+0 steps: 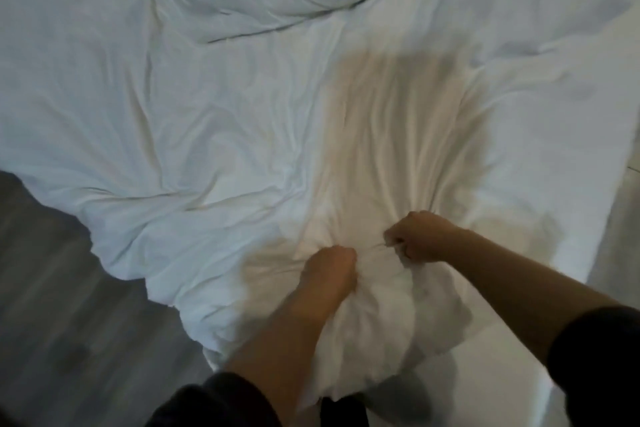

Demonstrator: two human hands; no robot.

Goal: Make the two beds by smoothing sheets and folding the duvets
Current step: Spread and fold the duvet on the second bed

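Your left hand (329, 274) and right hand (420, 236) each hold a closed grip on a bunched fold of the duvet (207, 114) at the near edge of the bed (502, 385). The hands are close together, the right slightly farther up the bed. The duvet's length runs away from you up the bed, creased and heaped at the far end. Its left side overhangs the floor (52, 288), and sheet (588, 97) shows bare on the bed's right. Judgement: the next pull should go rightward. No containers are in view.

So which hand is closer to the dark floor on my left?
Left. The left hand grips the duvet nearer that floor; the right hand grips it farther right, away from the floor.
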